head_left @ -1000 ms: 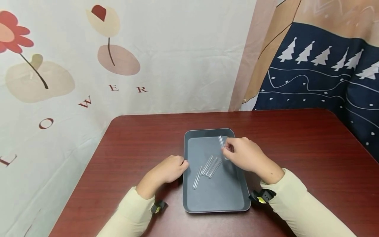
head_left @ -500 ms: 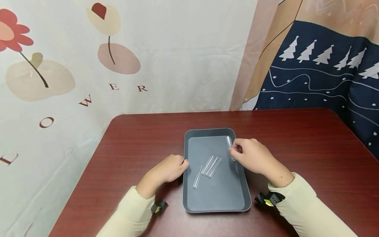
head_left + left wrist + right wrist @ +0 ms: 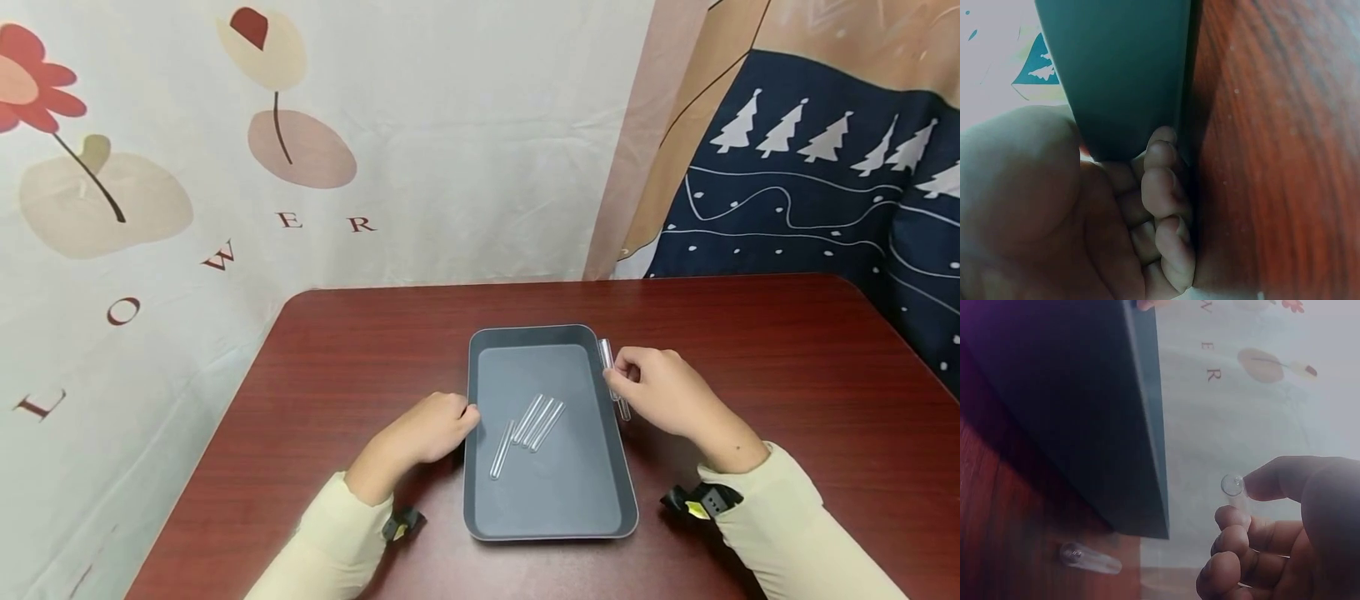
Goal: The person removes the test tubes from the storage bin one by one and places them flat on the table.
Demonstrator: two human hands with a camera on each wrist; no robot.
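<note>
My right hand [image 3: 663,387] pinches a clear glass test tube [image 3: 606,353] between thumb and fingertips, just beyond the tray's right rim. In the right wrist view that tube [image 3: 1233,485] points its rounded end at the camera. A second test tube [image 3: 1091,558] lies on the table by the tray's wall, mostly hidden by my right hand in the head view. My left hand [image 3: 433,427] holds the left rim of the grey tray [image 3: 555,508], thumb at the rim and fingers curled against the side. Several more test tubes [image 3: 547,427] lie slanted inside the tray.
The reddish-brown wooden table [image 3: 360,350] extends around the tray on all sides. Behind it hangs a pale cloth [image 3: 465,167] with flower prints and letters. A dark blue cloth [image 3: 787,200] with white trees hangs at the right.
My right hand has carried the pinched test tube rightward, from over the tray to past its right rim. My left hand and the tubes in the tray have stayed put.
</note>
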